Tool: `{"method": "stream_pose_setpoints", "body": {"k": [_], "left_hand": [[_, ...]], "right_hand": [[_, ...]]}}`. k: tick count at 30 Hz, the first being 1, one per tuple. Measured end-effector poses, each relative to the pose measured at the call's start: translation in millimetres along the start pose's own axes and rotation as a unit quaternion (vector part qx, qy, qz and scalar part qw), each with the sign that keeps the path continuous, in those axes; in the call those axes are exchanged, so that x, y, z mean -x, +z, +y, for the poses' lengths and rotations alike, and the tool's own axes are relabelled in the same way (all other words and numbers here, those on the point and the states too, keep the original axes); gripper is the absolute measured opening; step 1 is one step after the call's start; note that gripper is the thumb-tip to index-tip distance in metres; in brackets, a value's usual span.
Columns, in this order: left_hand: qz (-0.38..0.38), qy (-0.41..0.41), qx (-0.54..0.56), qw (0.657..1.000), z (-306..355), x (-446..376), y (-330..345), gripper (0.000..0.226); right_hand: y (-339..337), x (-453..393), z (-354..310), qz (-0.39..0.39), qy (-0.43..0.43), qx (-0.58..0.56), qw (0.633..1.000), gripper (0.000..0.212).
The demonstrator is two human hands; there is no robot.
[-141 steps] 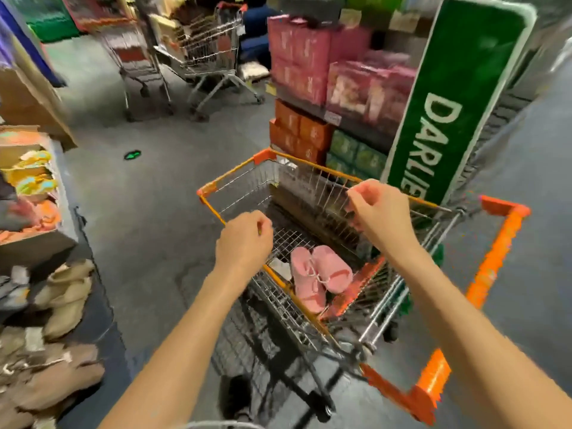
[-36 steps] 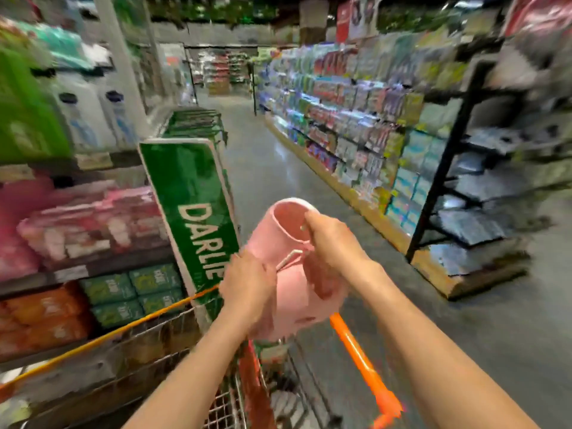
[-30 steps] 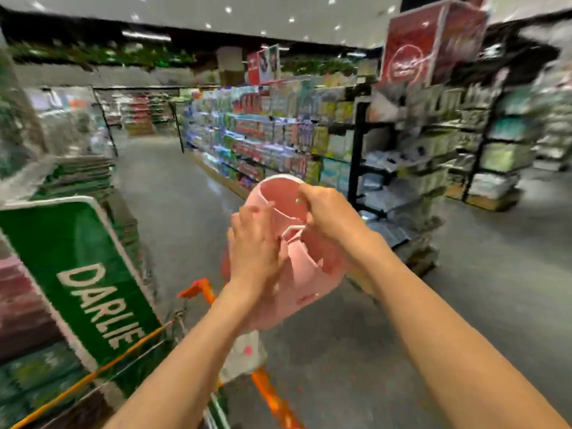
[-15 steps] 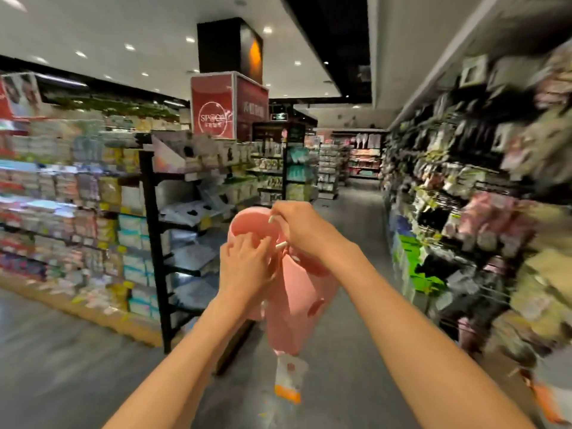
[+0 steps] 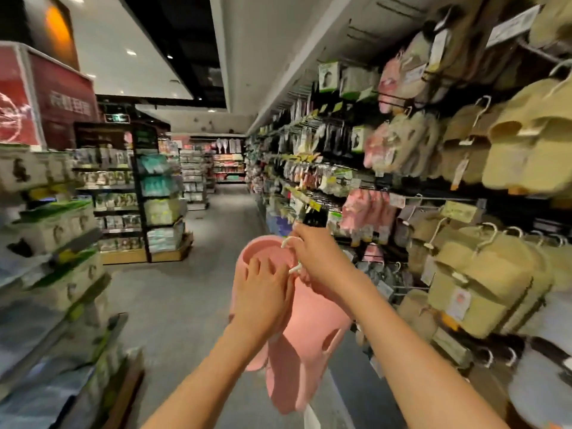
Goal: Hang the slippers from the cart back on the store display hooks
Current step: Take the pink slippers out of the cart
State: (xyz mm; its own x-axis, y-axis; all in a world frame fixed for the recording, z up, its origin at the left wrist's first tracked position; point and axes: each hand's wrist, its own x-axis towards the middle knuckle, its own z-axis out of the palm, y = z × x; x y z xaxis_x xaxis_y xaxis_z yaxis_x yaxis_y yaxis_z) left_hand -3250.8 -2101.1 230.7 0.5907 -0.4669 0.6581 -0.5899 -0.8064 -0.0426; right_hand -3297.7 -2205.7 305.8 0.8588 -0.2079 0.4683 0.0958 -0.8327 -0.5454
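A pair of pink slippers hangs in front of me at chest height, toes down, joined by a white plastic hanger. My right hand pinches the hanger's hook at the top of the pair. My left hand holds the heel of the left slipper, fingers curled over its rim. To the right runs the display wall with hooks carrying beige slippers and pink slippers. The cart is out of view.
A grey-floored aisle runs ahead between shelving. A black shelf unit with boxed goods stands at left, and closer shelves line the left edge. A red sign hangs at upper left.
I lifted the pink pair out of the cart with both hands and turned right, away from the cart. The slipper display wall has come into view on the right.
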Motion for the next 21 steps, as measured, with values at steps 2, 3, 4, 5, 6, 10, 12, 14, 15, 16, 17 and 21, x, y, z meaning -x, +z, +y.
{"method": "stream_pose_setpoints", "body": {"k": [2,3,4,5,6,10,12,14,15,16,17,21], "left_hand": [[-0.006,0.020,0.005,1.000,-4.2,-26.6,26.0,0.026],[-0.009,0.033,0.011,0.999,-5.1,-40.0,39.0,0.021],[-0.018,0.050,0.016,0.998,-5.5,-51.6,52.1,0.020],[-0.017,0.065,0.021,0.998,-5.9,-63.0,66.9,0.022],[-0.015,0.075,0.027,0.997,-7.1,-75.3,82.1,0.026],[-0.016,0.087,0.065,0.994,-8.8,-123.3,141.9,0.028],[-0.032,0.098,0.084,0.991,-11.0,-148.0,174.0,0.028],[-0.055,0.098,0.100,0.989,-12.3,-179.9,207.0,0.031],[-0.064,0.099,0.110,0.987,-13.2,-199.4,224.2,0.033],[-0.076,0.100,0.121,0.985,-15.0,-219.6,241.5,0.037],[-0.084,0.108,0.133,0.982,-17.0,-242.8,257.0,0.044],[-0.106,0.130,0.149,0.974,-30.3,-332.4,302.2,0.072]], "right_hand": [[9.8,-25.6,17.3,0.015,0.050,0.009,0.999,0.027],[14.7,-37.3,26.5,0.017,0.074,0.015,0.997,0.024],[19.1,-48.2,35.5,0.024,0.096,0.013,0.995,0.024],[23.5,-59.6,44.4,0.034,0.115,0.002,0.993,0.026],[28.9,-72.0,54.7,0.047,0.133,-0.010,0.990,0.028],[52.6,-125.1,96.7,0.084,0.164,-0.024,0.983,0.028],[66.1,-152.1,119.9,0.099,0.176,-0.019,0.979,0.027],[79.1,-183.4,149.2,0.129,0.191,-0.035,0.973,0.022],[84.4,-202.2,164.3,0.138,0.193,-0.029,0.971,0.017],[88.1,-222.2,179.5,0.140,0.193,-0.002,0.971,0.016],[88.3,-244.7,193.8,0.131,0.194,0.035,0.972,0.019],[83.7,-328.4,230.9,0.136,0.183,0.081,0.970,0.022]]}}
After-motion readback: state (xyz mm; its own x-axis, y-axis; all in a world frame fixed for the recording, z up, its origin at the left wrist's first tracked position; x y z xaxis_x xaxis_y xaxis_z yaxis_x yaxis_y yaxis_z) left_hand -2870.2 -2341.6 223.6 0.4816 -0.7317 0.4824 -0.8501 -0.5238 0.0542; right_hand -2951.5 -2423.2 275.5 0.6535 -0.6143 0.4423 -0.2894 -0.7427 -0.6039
